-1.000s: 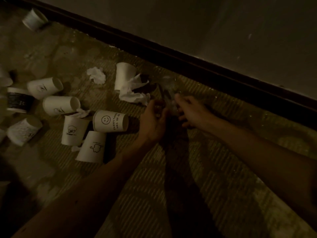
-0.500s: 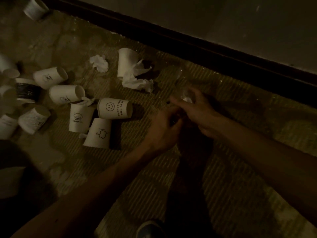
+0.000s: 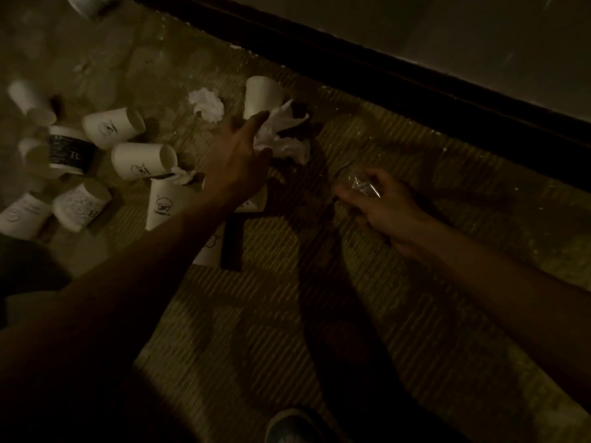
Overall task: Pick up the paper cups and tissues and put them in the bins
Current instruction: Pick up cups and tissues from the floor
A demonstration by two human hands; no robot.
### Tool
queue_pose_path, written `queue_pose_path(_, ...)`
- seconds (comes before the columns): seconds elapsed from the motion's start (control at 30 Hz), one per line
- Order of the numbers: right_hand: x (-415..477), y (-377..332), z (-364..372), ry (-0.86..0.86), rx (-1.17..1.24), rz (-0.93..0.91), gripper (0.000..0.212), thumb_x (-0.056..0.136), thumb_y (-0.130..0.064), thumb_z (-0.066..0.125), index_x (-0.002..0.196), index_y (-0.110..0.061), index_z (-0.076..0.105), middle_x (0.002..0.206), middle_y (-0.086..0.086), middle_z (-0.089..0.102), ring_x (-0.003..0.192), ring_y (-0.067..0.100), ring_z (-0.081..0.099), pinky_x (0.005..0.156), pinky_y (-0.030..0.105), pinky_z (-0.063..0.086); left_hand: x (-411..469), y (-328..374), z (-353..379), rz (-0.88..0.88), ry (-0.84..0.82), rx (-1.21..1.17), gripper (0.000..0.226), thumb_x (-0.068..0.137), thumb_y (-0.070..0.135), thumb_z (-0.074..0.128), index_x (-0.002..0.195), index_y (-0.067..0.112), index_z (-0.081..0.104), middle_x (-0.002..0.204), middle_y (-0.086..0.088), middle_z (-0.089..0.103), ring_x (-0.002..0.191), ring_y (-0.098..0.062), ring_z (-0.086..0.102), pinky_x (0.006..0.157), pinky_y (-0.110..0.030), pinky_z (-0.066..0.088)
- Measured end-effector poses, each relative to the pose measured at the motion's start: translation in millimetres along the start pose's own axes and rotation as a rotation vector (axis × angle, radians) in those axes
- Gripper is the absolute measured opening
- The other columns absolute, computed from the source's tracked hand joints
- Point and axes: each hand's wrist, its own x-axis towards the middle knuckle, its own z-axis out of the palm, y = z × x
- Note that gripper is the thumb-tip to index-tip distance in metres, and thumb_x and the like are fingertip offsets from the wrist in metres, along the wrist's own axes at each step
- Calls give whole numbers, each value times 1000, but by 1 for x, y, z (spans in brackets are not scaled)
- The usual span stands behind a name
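Note:
Several white paper cups lie tipped over on the dim floor at the left, among them a cup with a small logo and a cup with a cartoon print. A plain cup lies farther back beside a large crumpled tissue. A smaller tissue ball sits left of it. My left hand reaches out with straight fingers, fingertips at the plain cup and the large tissue. My right hand curls around the mouth of a clear plastic bag.
A dark baseboard runs diagonally along the wall behind the litter. The floor is a ribbed mat. A shoe tip shows at the bottom edge. Another cup lies at the top left.
My left hand let go of the clear bag and moved up and left to the large tissue. My right hand stays on the bag.

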Motion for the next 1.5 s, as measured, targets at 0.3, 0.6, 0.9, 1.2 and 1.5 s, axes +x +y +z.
queue_pose_path(0.3, -6, -5, -2, 7, 30, 79, 48, 81, -34, 77, 122, -27, 53, 88, 0, 68, 44, -4, 54, 38, 13, 39, 9, 7, 14, 162, -4, 12, 32, 99, 29, 56, 121, 7, 66, 132, -18, 51, 111, -30, 55, 77, -30, 39)
queue_pose_path(0.6, -6, 0, -11, -61, 32, 85, 30, 83, -28, 75, 110, -31, 62, 95, -7, 71, 70, 6, 66, 46, 17, 47, -28, 34, 13, 16, -157, -463, 19, 97, 29, 60, 101, 11, 67, 85, 5, 67, 63, 1, 62, 54, -7, 45)
queue_pose_path(0.9, -18, -13, -10, -162, 20, 120, 20, 96, -28, 51, 109, -24, 66, 100, 11, 70, 76, 18, 71, 60, 34, 59, -63, 78, 21, -310, -250, -1188, 26, 91, 18, 68, 117, 15, 63, 108, -6, 70, 89, -14, 73, 68, -26, 59)
queue_pose_path(1.2, -19, -17, 0, -259, 210, 194, 65, 78, -68, 59, 112, -14, 71, 119, 15, 69, 121, 37, 55, 102, 43, 37, -77, 93, 35, -257, -164, -1111, 3, 89, 18, 72, 89, 14, 71, 79, 8, 74, 76, -5, 71, 64, -19, 53)
queue_pose_path(1.5, -19, -17, -21, 42, 173, 168, 58, 83, -55, 65, 113, -4, 66, 84, 5, 72, 71, 18, 67, 61, 30, 52, -61, 102, 22, 0, -156, -889, 20, 97, 17, 56, 110, 18, 72, 99, 12, 67, 88, -1, 65, 74, -16, 51)
